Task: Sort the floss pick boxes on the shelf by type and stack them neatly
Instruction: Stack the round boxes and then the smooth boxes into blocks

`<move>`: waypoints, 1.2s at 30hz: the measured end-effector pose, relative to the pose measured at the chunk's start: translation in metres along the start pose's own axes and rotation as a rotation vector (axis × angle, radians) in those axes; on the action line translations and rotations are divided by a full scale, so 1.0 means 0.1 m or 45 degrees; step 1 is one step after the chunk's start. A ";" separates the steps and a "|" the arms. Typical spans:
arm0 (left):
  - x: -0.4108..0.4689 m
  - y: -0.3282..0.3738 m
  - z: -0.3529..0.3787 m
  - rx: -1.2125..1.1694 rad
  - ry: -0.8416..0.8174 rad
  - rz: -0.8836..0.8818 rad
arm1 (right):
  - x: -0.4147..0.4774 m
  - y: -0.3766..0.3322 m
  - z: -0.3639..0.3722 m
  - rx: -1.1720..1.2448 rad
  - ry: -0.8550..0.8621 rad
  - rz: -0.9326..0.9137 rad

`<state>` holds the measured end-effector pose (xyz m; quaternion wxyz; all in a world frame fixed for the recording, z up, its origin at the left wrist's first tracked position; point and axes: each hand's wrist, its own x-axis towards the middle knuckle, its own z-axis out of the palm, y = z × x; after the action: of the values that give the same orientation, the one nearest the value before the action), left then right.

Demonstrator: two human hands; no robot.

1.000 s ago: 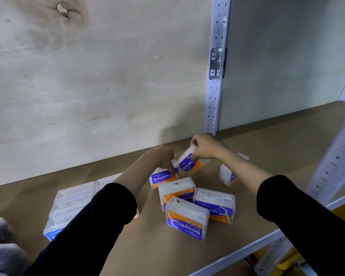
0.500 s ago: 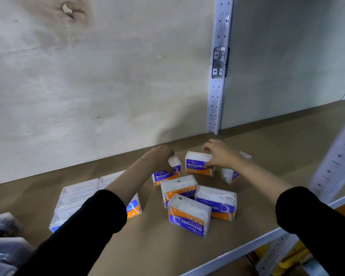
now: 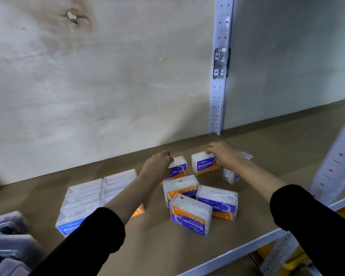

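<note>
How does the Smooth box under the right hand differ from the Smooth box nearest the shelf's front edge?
The rear box reads upright; the front box reads upside down. The right hand grips the rear box; no hand touches the front box. Both carry purple-orange labels.

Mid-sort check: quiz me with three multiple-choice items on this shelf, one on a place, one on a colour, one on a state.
1. The clear box with the blue label stands: A) left of the Smooth boxes; B) against the metal upright; C) atop the Smooth boxes.
2. Smooth labels are: A) green and yellow; B) purple and orange; C) red and black.
3. The nearest Smooth box has print that reads: A) upright; B) upside down; C) sideways.
Answers: 1 A, it stands left of them all; 2 B, plain on the Smooth box the right hand grips; 3 B, its lettering is inverted.
</note>
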<state>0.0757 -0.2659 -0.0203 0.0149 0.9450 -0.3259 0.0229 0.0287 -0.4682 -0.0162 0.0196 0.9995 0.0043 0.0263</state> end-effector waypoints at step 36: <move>-0.06 0.10 -0.21 -0.239 -0.006 0.083 | -0.20 0.20 -0.32 0.277 -0.052 0.050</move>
<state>0.0645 -0.2689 0.0008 0.1020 0.9285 -0.3570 -0.0095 0.0076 -0.4870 0.0152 -0.0896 0.9959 -0.0128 0.0058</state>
